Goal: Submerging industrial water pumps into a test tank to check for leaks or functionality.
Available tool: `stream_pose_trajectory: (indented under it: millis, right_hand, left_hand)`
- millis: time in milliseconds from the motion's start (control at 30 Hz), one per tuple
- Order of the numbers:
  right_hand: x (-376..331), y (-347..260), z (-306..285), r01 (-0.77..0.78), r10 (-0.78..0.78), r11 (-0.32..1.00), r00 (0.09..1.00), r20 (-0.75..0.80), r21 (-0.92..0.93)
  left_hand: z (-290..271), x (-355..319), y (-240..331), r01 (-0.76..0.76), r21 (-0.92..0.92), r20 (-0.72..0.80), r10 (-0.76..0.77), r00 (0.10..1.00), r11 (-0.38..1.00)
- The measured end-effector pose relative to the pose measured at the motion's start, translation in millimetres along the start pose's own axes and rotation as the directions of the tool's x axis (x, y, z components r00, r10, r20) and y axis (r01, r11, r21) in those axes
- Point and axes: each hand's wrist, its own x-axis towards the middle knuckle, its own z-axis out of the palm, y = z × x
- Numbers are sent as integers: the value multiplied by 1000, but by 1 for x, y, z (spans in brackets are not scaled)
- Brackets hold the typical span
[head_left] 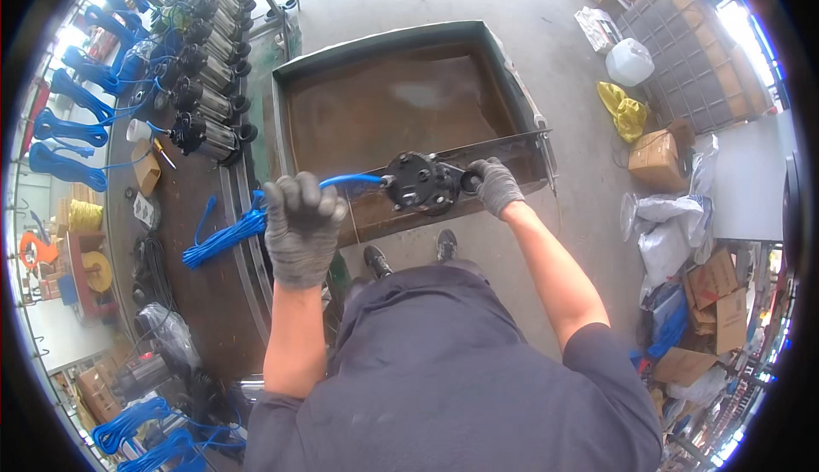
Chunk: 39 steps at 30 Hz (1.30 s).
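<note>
A single black pump (pixel 421 184), seen end-on as a round black face with bolts, sits at the near rim of a rusty metal tank (pixel 401 101), roughly at the middle of the scene; the right hand (pixel 494 185), in a grey knit glove, is closed on the pump's right side, fingers wrapped about a black fitting there; the left hand (pixel 301 220), gloved the same way, is clenched in a fist around one blue cable (pixel 354 180) that runs from the pump's left side toward it, and beyond the fist the cable goes on into a coiled blue bundle (pixel 223 237) lying to the left.

The tank is one open rectangular trough holding brownish water, its near wall just in front of the person's two black shoes (pixel 409 252); to its left a long dark tabletop (pixel 196 276) carries a row of silver-bodied pumps (pixel 213 54) running far and left, at least six, though the farther ones blur together and cannot be counted surely; several blue cable coils (pixel 72 122) hang along the far left edge, and more lie at the near left.

The floor (pixel 546 54) is pale concrete; on the right stand one white plastic jug (pixel 630 61), one yellow bag (pixel 626 114), a grey crate-like pallet (pixel 695 54) and a number of cardboard boxes (pixel 659 158) with white sacks among them.
</note>
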Motion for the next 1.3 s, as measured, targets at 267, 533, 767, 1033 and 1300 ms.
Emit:
stream_pose_trajectory:
  millis: [267,533,767,1033,1300]
  right_hand:
    - [4,25,42,-83,91,995,979,-182,51]
    - [3,24,35,-67,65,998,980,-186,-8]
    - [4,24,34,-90,74,993,977,-203,-74]
    - [3,-23,-6,16,-17,1000,995,-102,-18]
    - [-12,-171,16,153,-150,982,988,33,-113]
  left_hand:
    - [2,-3,-30,147,44,-459,-111,881,988]
    - [-13,-8,-32,122,67,-434,-81,897,990]
    - [-8,-9,-33,115,82,-459,-65,886,990]
    - [-37,-60,38,-106,287,-629,271,728,952]
    - [-95,-125,60,203,534,-810,428,401,821]
